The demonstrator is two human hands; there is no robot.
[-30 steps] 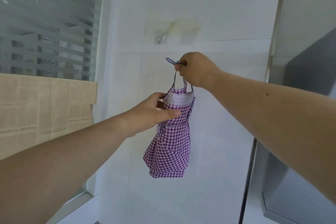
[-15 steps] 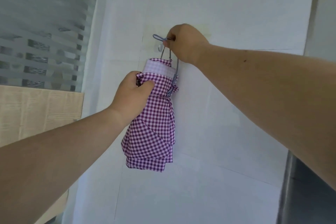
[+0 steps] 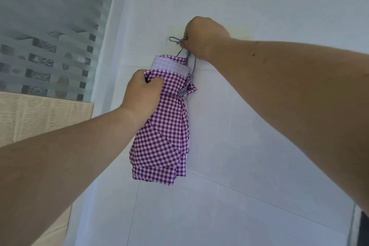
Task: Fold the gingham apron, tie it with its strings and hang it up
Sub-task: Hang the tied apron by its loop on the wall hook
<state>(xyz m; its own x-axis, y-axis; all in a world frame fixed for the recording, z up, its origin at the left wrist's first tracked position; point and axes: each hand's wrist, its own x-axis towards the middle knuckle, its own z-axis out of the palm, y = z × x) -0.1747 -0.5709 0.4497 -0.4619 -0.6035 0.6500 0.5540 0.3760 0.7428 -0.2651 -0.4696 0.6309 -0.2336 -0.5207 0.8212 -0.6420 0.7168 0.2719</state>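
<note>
So the whole thing comes down to the loop (image 3: 180, 45) versus the spot on the wall (image 3: 259, 126) right behind your right hand (image 3: 203, 36). You've got that grey loop pinched in closed fingers, held up against the wall, with a little knotted end sticking out to the left of your knuckles. I can't see a hook from here; your hand covers whatever is there, so I can't tell if the loop is on anything yet.

The apron (image 3: 165, 126) is folded and tied into a bundle, hanging straight below that hand, long axis up and down, close to the wall. The pale band is at the top, and the tie cinches it partway down on the right side.

Your left hand (image 3: 142, 94) is lower and nearer to you, fingers curled shut on the upper left of the bundle, taking the weight. Both arms are stretched out and up.

My guess: keep the left holding it up so the loop stays slack, and only ease off once the right feels it catch.
</note>
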